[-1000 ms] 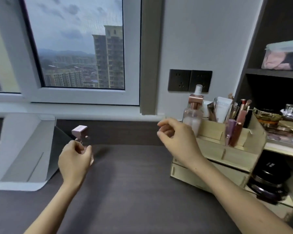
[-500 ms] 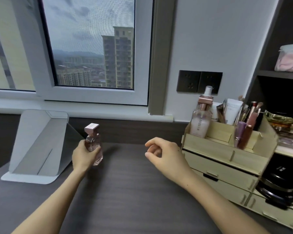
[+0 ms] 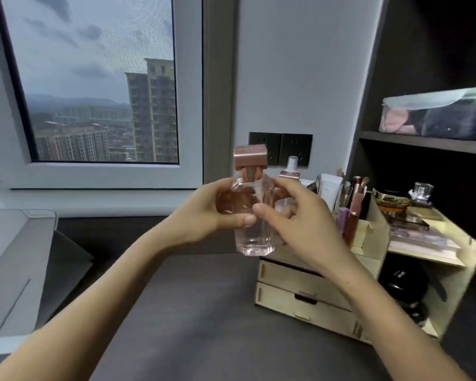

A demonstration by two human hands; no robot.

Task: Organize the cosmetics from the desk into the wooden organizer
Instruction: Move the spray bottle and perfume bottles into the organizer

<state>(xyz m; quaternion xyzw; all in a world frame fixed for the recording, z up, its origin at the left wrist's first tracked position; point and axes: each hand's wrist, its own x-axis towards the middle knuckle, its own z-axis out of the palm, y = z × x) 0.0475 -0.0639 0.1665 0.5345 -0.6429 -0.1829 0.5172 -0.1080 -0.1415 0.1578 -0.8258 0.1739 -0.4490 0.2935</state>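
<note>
- Perfume bottle (image 3: 254, 237): upright, in the air at the left end of the wooden organizer (image 3: 300, 287).
- Left hand (image 3: 204, 213) grips one side; right hand (image 3: 300, 215) curls round the other.
- Advised: lower it upright into a free top compartment.

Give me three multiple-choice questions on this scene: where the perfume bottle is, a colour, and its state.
1. Where is the perfume bottle?
A. standing on the desk
B. held by the left hand and right hand
C. inside the wooden organizer

2. Its cap is:
A. black
B. rose pink
C. green

3. The bottle is:
A. on its side
B. uncapped
C. upright, capped

Answers: 1 B, both grip it above the desk, before the wooden organizer. 2 B, the square cap shows pink. 3 C, cap on top, body vertical.
</note>
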